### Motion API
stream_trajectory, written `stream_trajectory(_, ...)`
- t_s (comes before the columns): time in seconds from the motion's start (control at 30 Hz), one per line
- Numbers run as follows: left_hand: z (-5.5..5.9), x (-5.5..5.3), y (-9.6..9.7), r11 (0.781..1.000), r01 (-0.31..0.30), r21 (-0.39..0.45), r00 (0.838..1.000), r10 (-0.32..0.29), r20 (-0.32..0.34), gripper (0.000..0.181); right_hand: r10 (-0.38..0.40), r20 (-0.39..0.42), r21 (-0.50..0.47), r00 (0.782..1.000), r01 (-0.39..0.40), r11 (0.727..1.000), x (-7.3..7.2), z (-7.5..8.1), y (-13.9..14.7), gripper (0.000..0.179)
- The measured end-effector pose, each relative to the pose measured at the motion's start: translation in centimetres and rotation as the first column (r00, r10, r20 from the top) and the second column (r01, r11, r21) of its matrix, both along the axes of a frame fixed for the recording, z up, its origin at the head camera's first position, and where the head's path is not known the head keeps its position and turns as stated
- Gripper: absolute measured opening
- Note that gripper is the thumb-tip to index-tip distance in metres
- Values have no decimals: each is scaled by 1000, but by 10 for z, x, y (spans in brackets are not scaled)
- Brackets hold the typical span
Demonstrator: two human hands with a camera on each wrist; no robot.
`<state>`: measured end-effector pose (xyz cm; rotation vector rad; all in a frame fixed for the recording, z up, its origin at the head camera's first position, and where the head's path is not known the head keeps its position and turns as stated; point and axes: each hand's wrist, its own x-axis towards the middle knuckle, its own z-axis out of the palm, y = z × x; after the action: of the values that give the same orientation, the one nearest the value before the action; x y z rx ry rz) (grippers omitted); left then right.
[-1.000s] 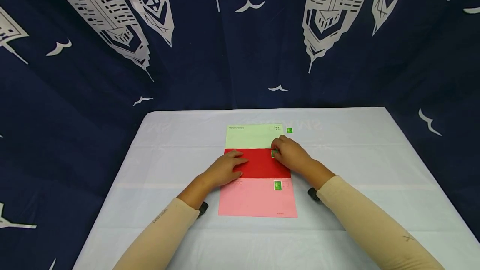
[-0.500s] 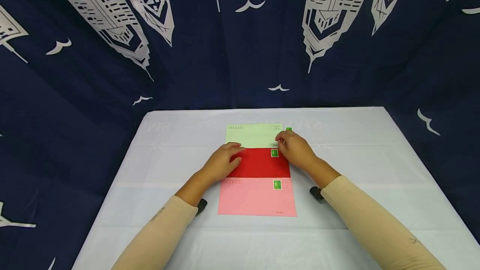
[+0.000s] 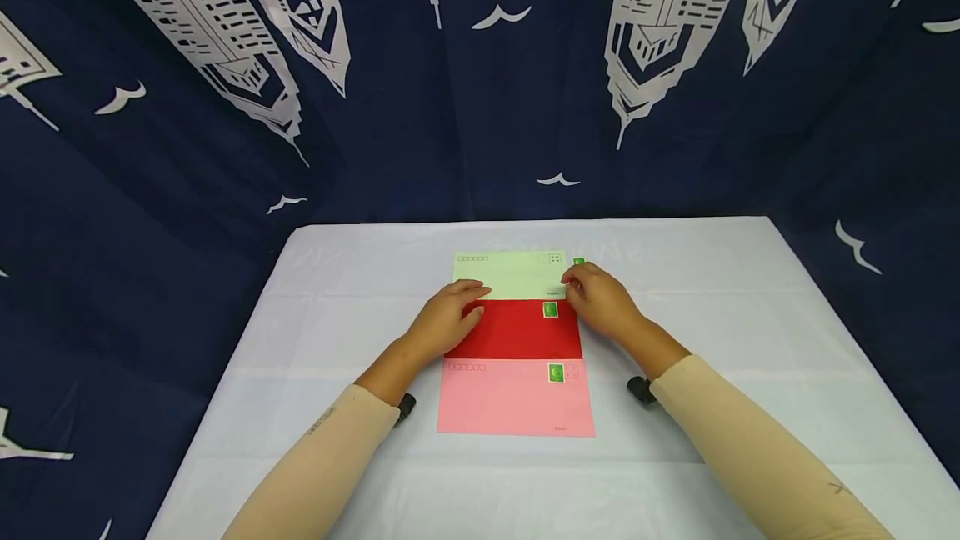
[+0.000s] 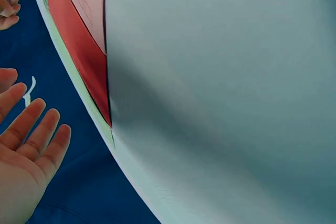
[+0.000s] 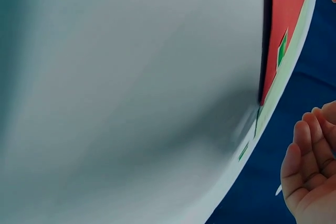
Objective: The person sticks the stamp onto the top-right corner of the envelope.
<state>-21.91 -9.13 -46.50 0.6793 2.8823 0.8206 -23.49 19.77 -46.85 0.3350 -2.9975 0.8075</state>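
Three envelopes lie in a column: light green (image 3: 517,275) at the back, red (image 3: 517,332) in the middle, pink (image 3: 517,402) in front. A green stamp (image 3: 551,309) sits at the red envelope's upper right, and another stamp (image 3: 556,372) on the pink one. A loose-looking stamp (image 3: 578,261) lies right of the green envelope, partly covered by my right hand (image 3: 602,300). That hand is over the green envelope's right edge, fingers loosely bent, nothing visible in them. My left hand (image 3: 444,319) is above the left side of the red envelope, fingers spread in the left wrist view.
A white cloth covers the table (image 3: 360,290). Behind it hangs a dark blue curtain (image 3: 390,157) with white building and bird prints. Dark wrist devices (image 3: 641,391) sit below both wrists.
My right hand has moved right and slightly back, off the stamp on the red envelope, which now shows fully. My left hand has shifted slightly back and left.
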Motion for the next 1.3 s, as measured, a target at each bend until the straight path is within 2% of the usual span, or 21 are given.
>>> stream_trajectory(0.3, -2, -14, -8, 999, -39, -14, 999, 38, -5, 42, -75, 32, -50, 997, 76, 996, -8, -5, 11, 27)
stream_trajectory(0.6, -7, -24, -12, 999, -33, -37, 999, 33, 14, 42, -108, 80, -120, 991, 117, 986, -19, -13, 23, 31)
stream_trajectory(0.9, -9, -34, -6, 996, -27, -82, 999, 29, 25, 43, -135, 146, -134, 980, 155, 979, -31, -13, 32, 35)
stream_trajectory(1.3, -14, -53, 2, 991, -17, -131, 1000, 19, 11, 42, -144, 200, -200, 969, 184, 962, -50, -18, 39, 36)
